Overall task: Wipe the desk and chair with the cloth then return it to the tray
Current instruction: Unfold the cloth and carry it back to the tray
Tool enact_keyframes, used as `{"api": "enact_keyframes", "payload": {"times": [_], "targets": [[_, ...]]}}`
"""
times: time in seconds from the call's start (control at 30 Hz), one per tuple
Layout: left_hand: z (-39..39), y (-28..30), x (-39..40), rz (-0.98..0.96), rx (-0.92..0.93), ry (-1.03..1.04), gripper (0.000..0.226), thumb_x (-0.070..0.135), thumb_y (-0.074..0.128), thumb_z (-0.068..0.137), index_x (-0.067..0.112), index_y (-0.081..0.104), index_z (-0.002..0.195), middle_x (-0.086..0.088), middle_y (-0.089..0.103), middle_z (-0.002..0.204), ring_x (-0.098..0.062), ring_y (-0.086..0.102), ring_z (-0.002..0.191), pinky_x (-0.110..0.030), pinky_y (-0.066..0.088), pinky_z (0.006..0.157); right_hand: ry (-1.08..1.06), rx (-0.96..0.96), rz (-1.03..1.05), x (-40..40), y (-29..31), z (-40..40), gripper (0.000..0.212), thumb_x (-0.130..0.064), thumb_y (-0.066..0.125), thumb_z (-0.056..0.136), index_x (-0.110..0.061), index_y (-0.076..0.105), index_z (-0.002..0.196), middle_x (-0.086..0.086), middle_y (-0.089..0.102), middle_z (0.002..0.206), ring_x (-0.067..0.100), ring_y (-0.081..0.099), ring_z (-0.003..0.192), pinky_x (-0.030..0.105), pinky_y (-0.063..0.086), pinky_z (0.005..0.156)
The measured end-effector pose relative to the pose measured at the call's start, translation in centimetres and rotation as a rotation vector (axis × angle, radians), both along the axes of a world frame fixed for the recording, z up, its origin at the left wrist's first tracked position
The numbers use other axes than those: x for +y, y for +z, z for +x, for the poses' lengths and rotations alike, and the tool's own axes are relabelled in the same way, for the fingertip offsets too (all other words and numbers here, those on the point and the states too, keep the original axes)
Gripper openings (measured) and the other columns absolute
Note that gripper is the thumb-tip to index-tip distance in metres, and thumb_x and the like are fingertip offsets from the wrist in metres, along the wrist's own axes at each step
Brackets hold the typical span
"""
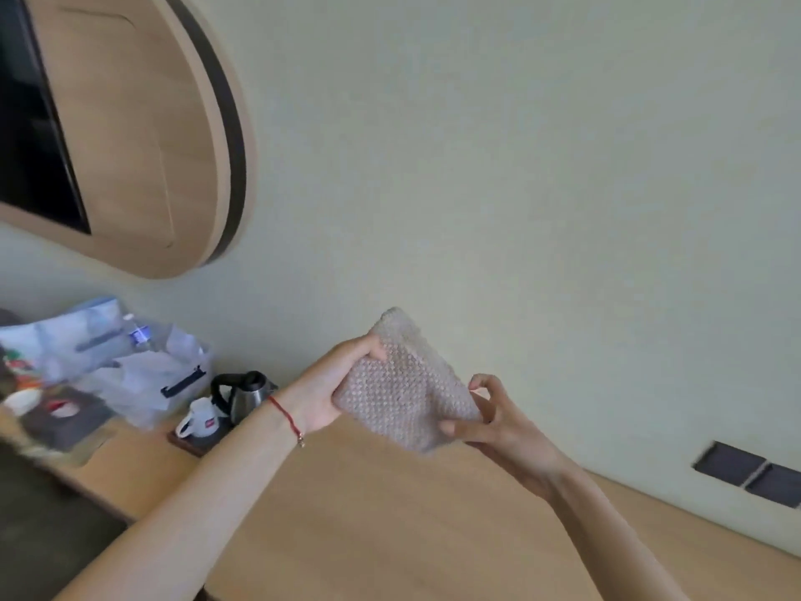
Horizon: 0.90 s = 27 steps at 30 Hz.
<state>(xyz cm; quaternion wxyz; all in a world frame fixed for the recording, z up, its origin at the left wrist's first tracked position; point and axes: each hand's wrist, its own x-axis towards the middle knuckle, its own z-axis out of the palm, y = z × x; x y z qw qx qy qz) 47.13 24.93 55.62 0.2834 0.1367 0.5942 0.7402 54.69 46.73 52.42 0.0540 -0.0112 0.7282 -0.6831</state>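
A beige, waffle-textured cloth (405, 386) is held up in the air above the light wooden desk (390, 527), in front of the pale wall. My left hand (333, 383) grips its left edge, thumb over the top. My right hand (494, 420) pinches its lower right corner. The cloth hangs folded between both hands. A dark tray (190, 444) lies at the desk's back left, with a kettle and a mug on it. No chair is in view.
A steel kettle (247, 394) and a white mug (201, 420) stand on the tray. Left of them are a clear plastic box (143, 383), plastic bags and a dark tissue box (65, 420). Dark wall sockets (750, 472) sit low at right. A wood-framed oval panel (143, 136) hangs upper left.
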Motion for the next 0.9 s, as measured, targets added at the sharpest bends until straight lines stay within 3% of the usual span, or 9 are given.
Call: {"api": "enact_keyframes", "payload": {"times": [0.13,0.23,0.33,0.43,0.57,0.67,0.77,0.83,0.9], "targets": [[-6.0,0.5,-3.7,-0.098,0.169,-0.113,0.039,0.008,0.049,0.062,0.003,0.058,0.100,-0.013,0.054,0.090,-0.025,0.052,0.085,-0.037,0.038,0.077,0.152,0.014,0.186,-3.7,0.9,-7.2,0.088,-0.045,0.080,0.064,-0.037,0.026,0.133,-0.014,0.048,0.140,0.005,0.045,0.129,0.031,0.035,0.108],[-10.5,0.4,-6.8,-0.135,0.190,-0.235,0.018,0.006,0.051,0.059,0.013,0.061,0.072,-0.001,0.056,0.074,-0.016,0.054,0.071,-0.027,0.041,0.066,0.218,0.058,0.146,-8.3,1.6,-12.3,0.071,-0.056,0.077,0.064,-0.034,0.050,0.126,-0.011,0.063,0.127,0.006,0.059,0.118,0.022,0.051,0.094],[-15.5,-0.6,-10.6,-0.164,0.157,-0.256,0.012,0.006,0.052,0.058,0.007,0.055,0.070,0.002,0.061,0.069,-0.010,0.060,0.064,-0.023,0.047,0.059,0.200,0.090,0.130,-12.7,1.1,-17.0,0.035,-0.041,0.077,0.073,-0.030,0.070,0.105,-0.003,0.073,0.111,0.014,0.068,0.105,0.021,0.056,0.080],[-20.6,-1.5,-15.4,-0.171,0.150,-0.290,0.013,0.007,0.055,0.066,0.017,0.057,0.075,-0.005,0.057,0.081,-0.017,0.057,0.074,-0.030,0.044,0.066,0.037,0.192,0.132,-17.0,0.4,-21.6,0.018,-0.030,0.078,0.075,-0.022,0.066,0.085,-0.007,0.072,0.084,0.010,0.068,0.081,0.023,0.052,0.067],[-26.8,-3.0,-22.1,-0.202,0.134,-0.290,0.026,0.017,0.071,0.071,0.015,0.063,0.096,-0.006,0.071,0.100,-0.022,0.068,0.094,-0.030,0.056,0.073,-0.084,0.360,0.289,-23.0,1.2,-26.8,0.019,-0.019,0.075,0.079,-0.021,0.056,0.076,-0.003,0.062,0.069,0.014,0.061,0.066,0.026,0.049,0.058],[-30.9,-4.3,-25.6,-0.171,0.070,-0.335,0.042,0.018,0.078,0.070,0.019,0.066,0.111,-0.005,0.069,0.116,-0.019,0.064,0.109,-0.025,0.055,0.080,-0.209,0.463,0.351,-26.3,2.0,-30.6,0.034,-0.033,0.079,0.071,-0.006,0.060,0.079,0.027,0.065,0.078,0.041,0.059,0.069,0.048,0.049,0.060],[-34.1,-5.9,-27.8,-0.153,0.006,-0.125,0.046,0.020,0.076,0.069,0.008,0.064,0.112,-0.009,0.069,0.116,-0.019,0.066,0.104,-0.027,0.055,0.084,-0.323,0.480,0.345,-27.9,2.2,-33.6,0.061,-0.043,0.077,0.064,0.011,0.057,0.084,0.036,0.063,0.084,0.047,0.059,0.072,0.055,0.049,0.060],[-36.0,-6.9,-29.0,-0.112,-0.068,0.021,0.043,0.022,0.077,0.064,0.005,0.067,0.102,-0.010,0.072,0.103,-0.018,0.070,0.091,-0.026,0.058,0.078,-0.354,0.449,0.300,-28.5,1.7,-34.9,0.051,-0.037,0.077,0.068,0.008,0.061,0.085,0.029,0.068,0.088,0.043,0.065,0.084,0.057,0.055,0.068],[-37.3,-7.4,-29.8,-0.037,-0.133,0.049,0.040,0.024,0.077,0.062,0.005,0.068,0.096,-0.009,0.073,0.097,-0.019,0.071,0.091,-0.026,0.059,0.076,-0.353,0.413,0.256,-28.9,1.0,-36.1,0.039,-0.029,0.077,0.073,0.006,0.063,0.086,0.025,0.070,0.089,0.032,0.069,0.080,0.049,0.056,0.072]]}}
